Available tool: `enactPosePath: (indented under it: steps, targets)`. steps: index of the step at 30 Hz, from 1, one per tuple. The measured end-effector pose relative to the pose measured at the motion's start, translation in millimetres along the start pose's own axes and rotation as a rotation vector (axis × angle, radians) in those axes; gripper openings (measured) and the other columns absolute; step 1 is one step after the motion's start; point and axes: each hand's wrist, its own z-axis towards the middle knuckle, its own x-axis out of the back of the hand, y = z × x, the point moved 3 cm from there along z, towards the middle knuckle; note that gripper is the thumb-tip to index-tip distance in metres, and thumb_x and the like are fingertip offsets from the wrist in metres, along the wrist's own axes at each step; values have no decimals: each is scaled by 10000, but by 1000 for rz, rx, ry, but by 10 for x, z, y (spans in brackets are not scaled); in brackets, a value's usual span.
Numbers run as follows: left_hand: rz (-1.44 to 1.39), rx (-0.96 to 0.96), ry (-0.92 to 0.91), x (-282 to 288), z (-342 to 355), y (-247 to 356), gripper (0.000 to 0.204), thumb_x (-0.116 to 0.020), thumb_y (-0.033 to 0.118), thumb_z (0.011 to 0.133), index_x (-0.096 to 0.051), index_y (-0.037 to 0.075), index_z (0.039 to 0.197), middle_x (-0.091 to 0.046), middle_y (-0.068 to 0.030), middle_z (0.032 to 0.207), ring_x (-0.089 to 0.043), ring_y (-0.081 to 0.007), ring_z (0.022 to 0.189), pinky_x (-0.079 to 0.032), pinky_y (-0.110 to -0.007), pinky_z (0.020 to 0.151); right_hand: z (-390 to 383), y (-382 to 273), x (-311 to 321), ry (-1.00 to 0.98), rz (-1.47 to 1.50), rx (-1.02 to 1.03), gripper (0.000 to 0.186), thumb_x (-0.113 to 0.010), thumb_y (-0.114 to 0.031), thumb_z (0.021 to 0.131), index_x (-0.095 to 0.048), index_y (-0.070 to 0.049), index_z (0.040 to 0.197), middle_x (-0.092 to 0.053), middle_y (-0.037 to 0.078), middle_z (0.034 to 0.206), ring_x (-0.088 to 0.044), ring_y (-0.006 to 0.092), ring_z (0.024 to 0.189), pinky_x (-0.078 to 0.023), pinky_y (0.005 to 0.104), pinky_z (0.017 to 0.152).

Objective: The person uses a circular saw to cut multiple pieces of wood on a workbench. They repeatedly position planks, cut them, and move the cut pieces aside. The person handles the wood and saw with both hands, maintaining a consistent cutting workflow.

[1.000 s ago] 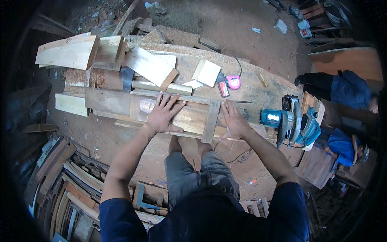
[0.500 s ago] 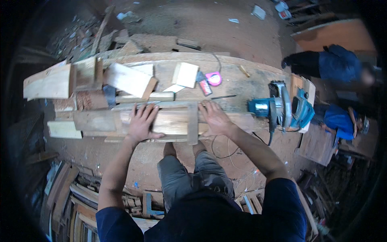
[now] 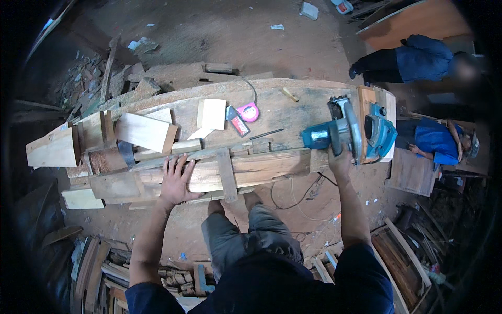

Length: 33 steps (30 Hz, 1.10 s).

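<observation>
The left hand (image 3: 175, 180) lies flat and open on the plank (image 3: 209, 175), whose long axis runs nine to three o'clock, while the right hand (image 3: 340, 162) grips the saw (image 3: 348, 133) at its three o'clock end.

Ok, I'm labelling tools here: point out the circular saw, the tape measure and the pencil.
circular saw (image 3: 345, 133), head view, on its blade guard.
tape measure (image 3: 250, 112), head view, middle of its pink case.
pencil (image 3: 266, 134), head view, mid-shaft.

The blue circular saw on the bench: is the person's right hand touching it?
Touching. In the head view the right hand closes on the rear of the blue circular saw, with no gap between them, while the left hand lies flat on the wooden plank.
</observation>
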Motion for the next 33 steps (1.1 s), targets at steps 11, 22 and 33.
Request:
enactPosePath:
  steps: [11, 22, 33]
  targets:
    - [-28, 165, 182, -77, -331, 44, 1102, -799, 724, 704, -450, 144, 1574, -300, -215, 1671, -241, -460, 1546, -120, -687, 1250, 656, -231, 77, 58, -183, -125, 545, -803, -260, 883, -625, 11, 1321, -701, 277, 1164, -674, 438, 1127, -514, 499, 955]
    - [-479, 1054, 816, -555, -1212, -806, 370, -595, 259, 1059, -703, -61, 1209, -703, -238, 1151, -658, -347, 1079, -502, -421, 975, -615, -2039, -1127, -777, -130, 810, 1148, -916, -490, 654, -403, 71, 1514, -393, 295, 1546, -372, 481, 1442, -329, 559, 1206]
    - [-714, 1178, 975, -510, -1101, -698, 343, -667, 318, 1015, -772, -2, 1077, -751, -189, 1002, -716, -326, 957, -532, -382, 880, -635, -2190, -1511, -911, -252, 863, 1412, -931, -555, 563, -214, 84, 1597, -301, 315, 1587, -336, 494, 1456, -296, 545, 1231]
